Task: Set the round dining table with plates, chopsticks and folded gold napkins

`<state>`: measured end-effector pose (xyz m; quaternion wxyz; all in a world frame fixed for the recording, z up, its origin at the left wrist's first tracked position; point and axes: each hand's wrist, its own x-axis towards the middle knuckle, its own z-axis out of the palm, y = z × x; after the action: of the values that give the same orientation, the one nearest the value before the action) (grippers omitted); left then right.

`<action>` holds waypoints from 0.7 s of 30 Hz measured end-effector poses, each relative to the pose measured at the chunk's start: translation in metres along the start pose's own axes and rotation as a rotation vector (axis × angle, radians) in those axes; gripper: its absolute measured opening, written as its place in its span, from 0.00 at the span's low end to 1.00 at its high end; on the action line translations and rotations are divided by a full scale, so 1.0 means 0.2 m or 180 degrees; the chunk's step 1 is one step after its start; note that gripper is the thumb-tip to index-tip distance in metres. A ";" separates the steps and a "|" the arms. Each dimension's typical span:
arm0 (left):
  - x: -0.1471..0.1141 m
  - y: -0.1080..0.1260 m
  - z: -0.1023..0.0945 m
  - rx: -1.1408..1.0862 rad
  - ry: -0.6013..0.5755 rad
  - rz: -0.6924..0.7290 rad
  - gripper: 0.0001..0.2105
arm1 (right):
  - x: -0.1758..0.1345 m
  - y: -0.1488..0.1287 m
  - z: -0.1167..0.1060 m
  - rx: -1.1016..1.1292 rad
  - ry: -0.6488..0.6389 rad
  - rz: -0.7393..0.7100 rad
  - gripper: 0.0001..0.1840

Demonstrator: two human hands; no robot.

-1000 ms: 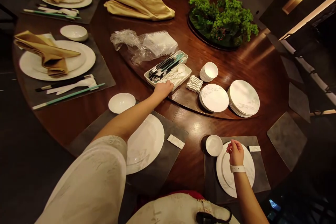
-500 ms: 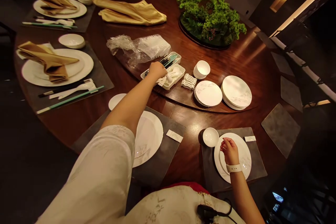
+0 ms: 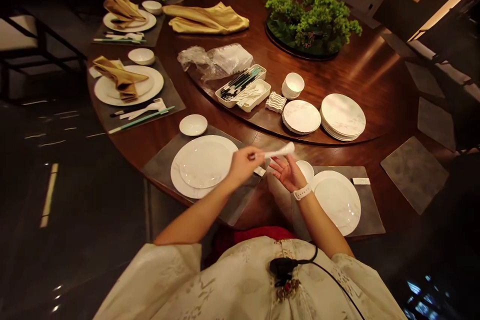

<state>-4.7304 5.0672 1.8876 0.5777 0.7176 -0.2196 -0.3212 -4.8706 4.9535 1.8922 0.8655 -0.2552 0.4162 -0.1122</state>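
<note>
My left hand (image 3: pixel 244 164) is closed around the handle of a white spoon (image 3: pixel 280 152), whose bowl points right. My right hand (image 3: pixel 290 175), with a white watch on its wrist, is open, palm up and fingers spread, just below the spoon; whether it touches the spoon I cannot tell. Below the hands at left lies a large white plate (image 3: pixel 180 176) with a smaller plate (image 3: pixel 202 167) on it. A chopstick rest (image 3: pixel 259 172) is partly hidden by my left hand. Behind my right hand a small white bowl (image 3: pixel 306 170) shows beside another plate (image 3: pixel 347 205).
On the turntable are a box of spoons (image 3: pixel 258 94), a box of chopsticks (image 3: pixel 237 82), wavy white rests (image 3: pixel 275 102), stacked bowls (image 3: pixel 293 85), two plate stacks and a plastic bag (image 3: pixel 228 57). A green plant centrepiece (image 3: pixel 311 22) stands behind. Set places with gold napkins line the left.
My left hand has come back from the utensil boxes toward my body, now with a spoon. My right hand has moved left and up to meet it, and its fingers have spread.
</note>
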 end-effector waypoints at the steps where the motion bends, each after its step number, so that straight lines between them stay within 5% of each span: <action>1: -0.12 -0.05 0.07 0.0005 -0.0056 -0.0043 0.13 | 0.00 0.02 -0.01 0.0090 0.0064 0.0067 0.23; 6: -0.48 -0.18 0.28 -0.0577 -0.0200 -0.0555 0.16 | -0.08 0.11 -0.18 0.0171 0.0415 0.0180 0.21; 13: -0.64 -0.20 0.33 -0.1538 -0.0316 -0.1656 0.27 | -0.24 0.11 -0.36 -0.0227 0.0264 0.0101 0.24; 18: -0.70 -0.23 0.33 -0.1541 -0.0239 -0.1700 0.21 | -0.25 0.11 -0.39 -0.0290 0.0091 0.0050 0.23; 21: -0.72 -0.25 0.31 -0.0980 -0.0180 -0.1289 0.17 | -0.24 0.12 -0.38 -0.0521 -0.0062 0.0073 0.22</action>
<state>-4.8782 5.1344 1.8608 0.5977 0.6412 -0.0361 -0.4799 -4.9593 4.9674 1.8710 0.8470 -0.3213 0.4184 -0.0654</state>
